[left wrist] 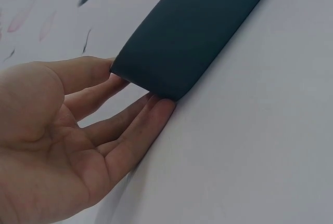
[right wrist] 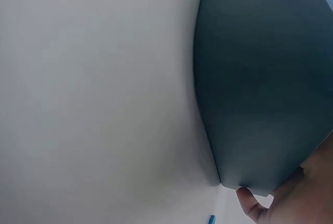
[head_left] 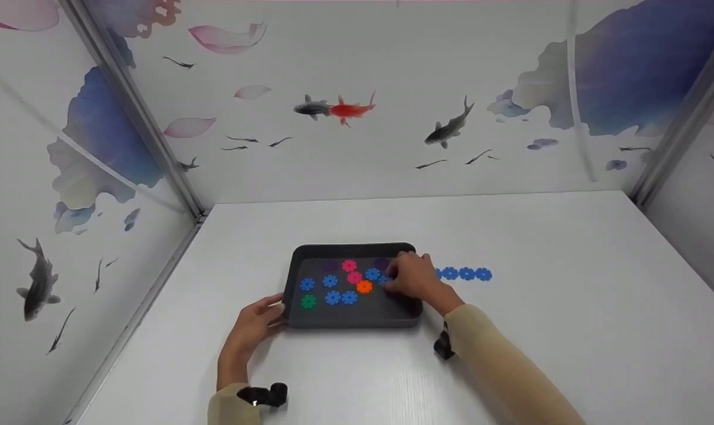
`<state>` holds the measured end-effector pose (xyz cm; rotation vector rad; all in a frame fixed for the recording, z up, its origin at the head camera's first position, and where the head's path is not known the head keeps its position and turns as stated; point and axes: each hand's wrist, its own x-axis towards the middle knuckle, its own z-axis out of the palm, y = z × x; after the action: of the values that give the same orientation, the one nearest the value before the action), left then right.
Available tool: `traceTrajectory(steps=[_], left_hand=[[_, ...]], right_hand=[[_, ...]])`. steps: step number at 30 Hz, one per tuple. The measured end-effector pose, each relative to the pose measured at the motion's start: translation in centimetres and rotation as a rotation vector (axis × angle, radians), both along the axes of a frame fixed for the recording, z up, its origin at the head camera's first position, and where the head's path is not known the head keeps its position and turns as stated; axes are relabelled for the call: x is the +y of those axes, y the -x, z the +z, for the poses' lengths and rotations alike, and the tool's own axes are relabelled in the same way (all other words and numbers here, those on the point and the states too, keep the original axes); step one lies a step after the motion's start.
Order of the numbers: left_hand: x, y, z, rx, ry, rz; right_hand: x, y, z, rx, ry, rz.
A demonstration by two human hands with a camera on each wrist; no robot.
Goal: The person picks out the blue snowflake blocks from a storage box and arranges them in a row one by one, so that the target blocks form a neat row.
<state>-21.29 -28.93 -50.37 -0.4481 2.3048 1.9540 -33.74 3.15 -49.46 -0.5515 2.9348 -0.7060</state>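
A dark grey tray holds several small notched plastic discs, among them a blue disc, a green disc, an orange disc and a pink disc. At the tray's left side, my left hand grips the wall, thumb at the rim and fingertips lower, as the left wrist view also shows. My right hand reaches over the right rim, with thumb and forefinger pinching a blue disc inside the tray; the hand partly covers it. In the right wrist view, one finger hangs outside the tray wall.
Right of the tray, a row of blue discs lies on the white table, its left end behind my right hand. White panels printed with fish and petals enclose the table at the back and sides.
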Motion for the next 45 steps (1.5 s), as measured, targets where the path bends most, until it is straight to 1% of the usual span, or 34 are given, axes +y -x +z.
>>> traceTrajectory(steps=[5, 10, 13, 19, 24, 30, 37, 45], left_hand=[[0.1, 0.1, -0.1, -0.001, 0.006, -0.003], [0.2, 0.1, 0.1, 0.001, 0.002, -0.016], [0.2, 0.2, 0.2, -0.006, 0.012, -0.012], [0.2, 0.4, 0.0, -0.021, 0.029, -0.004], [0.3, 0.3, 0.0, -0.008, 0.019, -0.012], [0.3, 0.2, 0.1, 0.004, 0.009, -0.019], [0.3, 0.2, 0.2, -0.002, 0.019, -0.022], [0.1, 0.1, 0.0, -0.009, 0.016, -0.002]], right_hand=[[0.2, 0.0, -0.1, 0.037, -0.018, 0.021], [0.4, 0.0, -0.1, 0.048, -0.026, 0.048], [0.4, -0.1, 0.0, 0.063, -0.03, 0.061], [0.4, -0.2, 0.2, 0.079, -0.031, 0.061], [0.6, -0.3, 0.5, 0.094, -0.017, 0.054], [0.9, -0.4, 1.0, 0.141, -0.005, 0.055], [1.5, -1.1, 2.2, 0.217, 0.027, 0.068], [2.8, -1.8, 3.1, 0.283, 0.069, 0.094]])
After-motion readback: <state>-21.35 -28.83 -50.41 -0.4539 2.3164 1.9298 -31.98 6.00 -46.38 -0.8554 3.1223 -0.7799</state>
